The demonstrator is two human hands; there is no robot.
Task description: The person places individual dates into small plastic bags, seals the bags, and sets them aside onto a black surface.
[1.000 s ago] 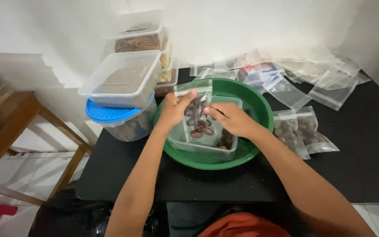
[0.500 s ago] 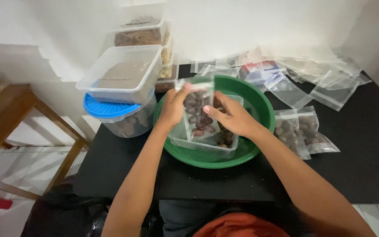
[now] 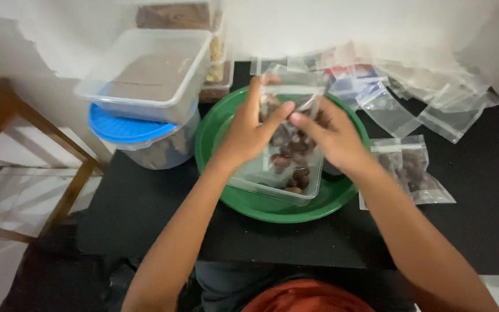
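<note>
Head view: clear bag (image 3: 291, 92) pinched between left fingers (image 3: 261, 95) and right fingers (image 3: 302, 120), above green bowl (image 3: 220, 124).

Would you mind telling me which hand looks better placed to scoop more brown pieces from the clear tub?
Probably the right hand: it sits beside the clear bag, over the clear tub, with fingers loosely curled. The left hand pinches the bag's edge, so it seems occupied.

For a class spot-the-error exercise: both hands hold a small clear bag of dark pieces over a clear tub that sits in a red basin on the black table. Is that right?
Not quite: the basin is green, not red, as the head view shows. The rest stands: the left hand and right hand hold the clear bag over the clear tub, on the black table.
</note>
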